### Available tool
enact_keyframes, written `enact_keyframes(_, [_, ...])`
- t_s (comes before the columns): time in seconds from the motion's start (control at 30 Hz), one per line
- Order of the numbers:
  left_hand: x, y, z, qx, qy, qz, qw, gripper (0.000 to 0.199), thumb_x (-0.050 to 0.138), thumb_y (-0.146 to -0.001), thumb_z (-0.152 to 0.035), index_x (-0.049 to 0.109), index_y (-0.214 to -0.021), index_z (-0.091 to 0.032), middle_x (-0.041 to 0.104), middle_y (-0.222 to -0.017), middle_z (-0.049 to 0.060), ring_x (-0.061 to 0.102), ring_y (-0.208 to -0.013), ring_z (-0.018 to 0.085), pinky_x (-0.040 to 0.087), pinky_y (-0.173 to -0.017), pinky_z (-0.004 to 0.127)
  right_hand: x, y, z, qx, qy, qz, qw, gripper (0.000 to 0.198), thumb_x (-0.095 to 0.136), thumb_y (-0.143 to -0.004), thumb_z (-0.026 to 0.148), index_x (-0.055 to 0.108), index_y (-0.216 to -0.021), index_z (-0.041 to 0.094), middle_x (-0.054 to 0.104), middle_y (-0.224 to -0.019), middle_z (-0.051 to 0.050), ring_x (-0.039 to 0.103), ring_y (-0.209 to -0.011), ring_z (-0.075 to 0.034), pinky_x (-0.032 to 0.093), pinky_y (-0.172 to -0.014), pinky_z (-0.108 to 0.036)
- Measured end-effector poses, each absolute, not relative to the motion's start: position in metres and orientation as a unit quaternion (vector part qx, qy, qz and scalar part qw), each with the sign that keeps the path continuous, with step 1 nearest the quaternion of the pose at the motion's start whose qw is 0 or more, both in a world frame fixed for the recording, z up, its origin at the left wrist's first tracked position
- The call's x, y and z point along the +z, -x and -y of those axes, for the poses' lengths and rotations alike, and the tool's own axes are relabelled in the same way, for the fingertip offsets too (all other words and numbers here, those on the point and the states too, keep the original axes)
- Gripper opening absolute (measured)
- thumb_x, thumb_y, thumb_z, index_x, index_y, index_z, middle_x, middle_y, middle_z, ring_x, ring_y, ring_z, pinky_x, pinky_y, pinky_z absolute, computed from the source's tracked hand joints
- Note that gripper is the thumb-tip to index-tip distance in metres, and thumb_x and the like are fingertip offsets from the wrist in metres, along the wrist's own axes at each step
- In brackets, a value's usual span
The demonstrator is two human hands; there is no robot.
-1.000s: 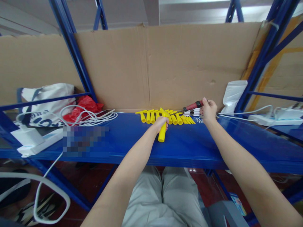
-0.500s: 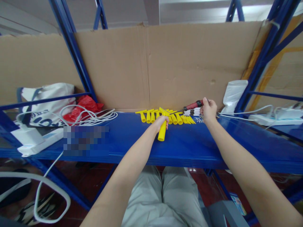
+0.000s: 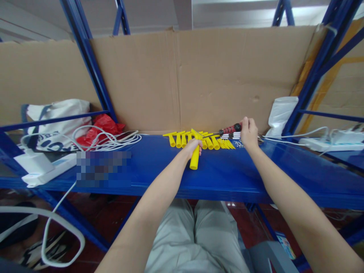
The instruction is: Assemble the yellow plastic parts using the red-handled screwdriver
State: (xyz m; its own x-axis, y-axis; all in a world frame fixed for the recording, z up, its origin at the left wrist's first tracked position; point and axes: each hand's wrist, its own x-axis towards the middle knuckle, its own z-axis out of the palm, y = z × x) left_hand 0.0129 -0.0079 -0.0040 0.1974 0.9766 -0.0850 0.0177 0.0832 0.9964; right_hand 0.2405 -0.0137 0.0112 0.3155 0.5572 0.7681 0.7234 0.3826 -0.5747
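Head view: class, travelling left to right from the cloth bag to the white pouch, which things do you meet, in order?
Cloth bag → red bag → left hand → screwdriver → right hand → white pouch.

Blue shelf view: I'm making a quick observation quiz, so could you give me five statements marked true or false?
1. The left hand grips a yellow piece. True.
2. The red-handled tool is in the left hand. False: the right hand has the red-handled tool by its rear end.
3. Cardboard stands behind the row of yellow parts. True.
4. The red plastic bag is right of both hands. False: the red plastic bag is left of them.
5. The tool's thin shaft points toward the held piece. True.
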Motion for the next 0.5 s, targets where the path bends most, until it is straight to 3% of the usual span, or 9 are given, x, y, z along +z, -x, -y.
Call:
enact_keyframes(0.1, [-0.0035, -0.0133, 0.0096, 0.419, -0.532, -0.477, 0.559, 0.017, 0.046, -0.060, -0.004, 0.043, -0.065, -0.019, 0.040, -0.035, -0.005, 0.038, -0.032, 0.010, 0.035, -0.038, 0.021, 0.0163, -0.2338, 0.0221, -0.080, 0.574, 0.534, 0.616, 0.046, 0.028, -0.086, 0.061, 0.049, -0.079, 0.020, 0.059, -0.078, -0.008, 0.056, -0.081, -0.022, 0.041, -0.077, -0.034])
enact_keyframes(0.27, [-0.0038, -0.0134, 0.0106, 0.418, -0.533, -0.482, 0.556, 0.016, 0.048, -0.060, -0.004, 0.045, -0.066, -0.019, 0.041, -0.037, -0.005, 0.038, -0.031, 0.010, 0.035, -0.038, 0.022, 0.0198, -0.2315, 0.0250, -0.069, 0.587, 0.526, 0.611, 0.031, 0.040, -0.085, 0.050, 0.047, -0.079, 0.020, 0.060, -0.083, -0.008, 0.055, -0.084, -0.021, 0.041, -0.079, -0.033])
enact_keyframes(0.5, [-0.0044, -0.0131, 0.0105, 0.414, -0.539, -0.484, 0.551, 0.015, 0.048, -0.062, -0.005, 0.046, -0.067, -0.019, 0.040, -0.036, -0.005, 0.038, -0.032, 0.010, 0.035, -0.038, 0.021, 0.0186, -0.2287, 0.0269, -0.076, 0.566, 0.543, 0.616, 0.034, 0.038, -0.086, 0.053, 0.048, -0.083, 0.021, 0.059, -0.083, -0.007, 0.054, -0.086, -0.020, 0.041, -0.079, -0.032])
